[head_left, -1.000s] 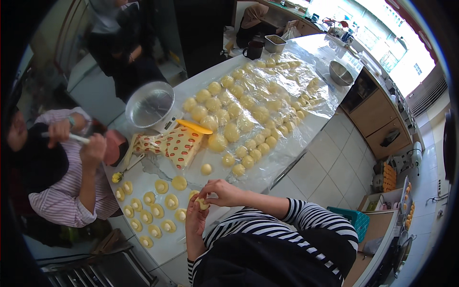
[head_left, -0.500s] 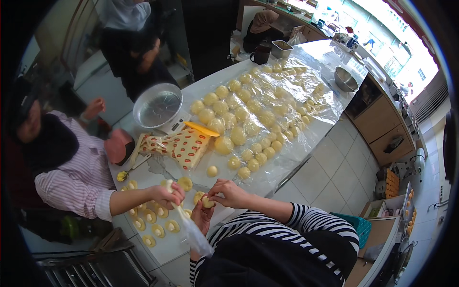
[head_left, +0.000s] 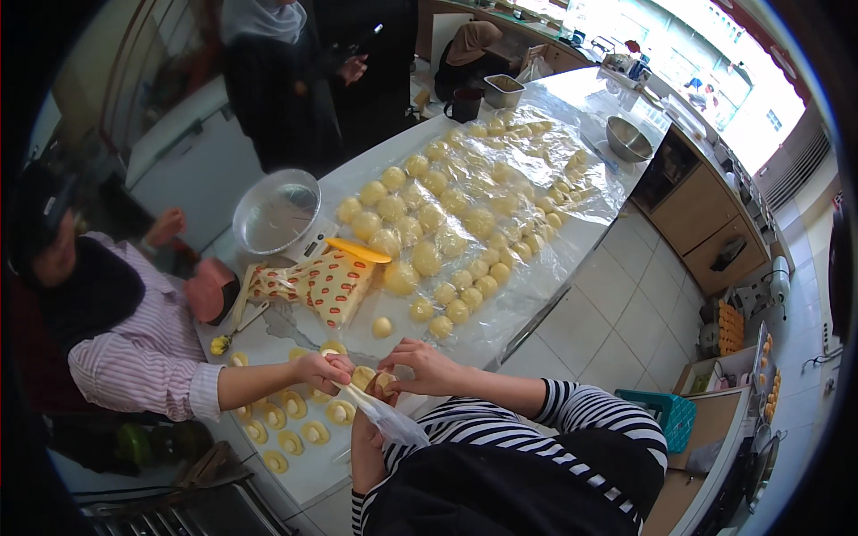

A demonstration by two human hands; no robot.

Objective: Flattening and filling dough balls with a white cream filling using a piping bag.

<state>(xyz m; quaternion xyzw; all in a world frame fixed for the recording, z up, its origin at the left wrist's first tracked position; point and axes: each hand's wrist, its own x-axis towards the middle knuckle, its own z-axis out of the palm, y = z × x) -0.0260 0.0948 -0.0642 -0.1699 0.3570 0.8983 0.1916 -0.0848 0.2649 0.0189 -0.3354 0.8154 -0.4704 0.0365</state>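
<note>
A small round piece of dough (head_left: 385,382) is between my two hands near the table's front edge. My left hand (head_left: 365,416) holds it from below, partly hidden behind a clear piping bag (head_left: 398,424). The fingers of my right hand (head_left: 422,366) are bent and pinch at the dough's rim. A co-worker's hand (head_left: 325,370) reaches in from the left, gripping the narrow part of the bag beside my hands. Flattened dough rounds (head_left: 315,432) lie in rows to the left, several topped with pale filling. Beyond my hands rests one smooth dough ball (head_left: 382,327).
Many dough balls (head_left: 430,215) sit under clear plastic film on the white table. Near them are a yellow scraper (head_left: 357,250), a red-and-cream wrapper package (head_left: 335,290) and a metal bowl on a scale (head_left: 277,213). A steel bowl (head_left: 629,139) stands farther right.
The co-worker's hand and piping bag have shifted right, closer to my hands, and the bag now covers part of my left hand. My view has turned slightly. I still hold the dough.
</note>
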